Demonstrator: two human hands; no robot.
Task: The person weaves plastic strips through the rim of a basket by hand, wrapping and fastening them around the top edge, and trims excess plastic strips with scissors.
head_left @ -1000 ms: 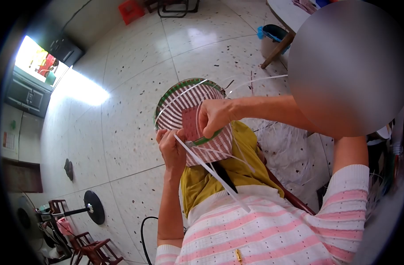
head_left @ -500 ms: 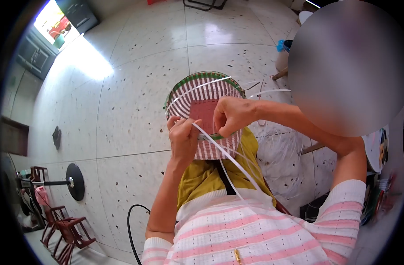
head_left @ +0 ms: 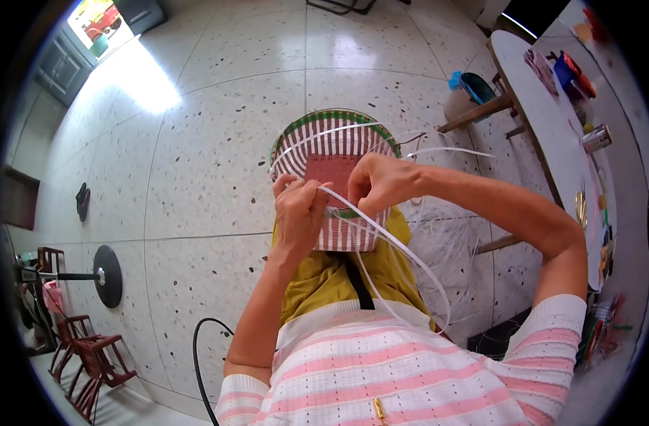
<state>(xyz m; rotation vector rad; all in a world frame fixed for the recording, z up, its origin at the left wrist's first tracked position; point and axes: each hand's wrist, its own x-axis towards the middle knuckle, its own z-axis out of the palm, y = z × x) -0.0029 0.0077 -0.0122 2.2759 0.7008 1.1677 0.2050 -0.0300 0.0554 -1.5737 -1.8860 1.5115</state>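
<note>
A woven basket (head_left: 347, 234) with pinkish-red and white stripes and a green-wrapped rim sits on my lap, its open top facing me. At its near left rim, my left hand (head_left: 297, 213) is closed, pinching a flat white plastic strip (head_left: 401, 245) that arcs down toward my shirt. My right hand (head_left: 382, 181) is curled closed over the near right rim; whatever its fingertips grip is hidden. Another white strip (head_left: 331, 130) crosses the far inside wall. Loose strip ends stick out at the basket's right.
Right of me stands a long white table (head_left: 523, 78) with wooden legs and assorted items. A bin (head_left: 473, 89) is beside it, and a heap of clear strips (head_left: 445, 241) lies on the floor. Small wooden chairs (head_left: 97, 351) and a round black stand base (head_left: 109, 275) are at left.
The white strip now bows farther out to the right in a wider loop. Both hands stay at the near rim. A blurred shape at right is gone, exposing the table.
</note>
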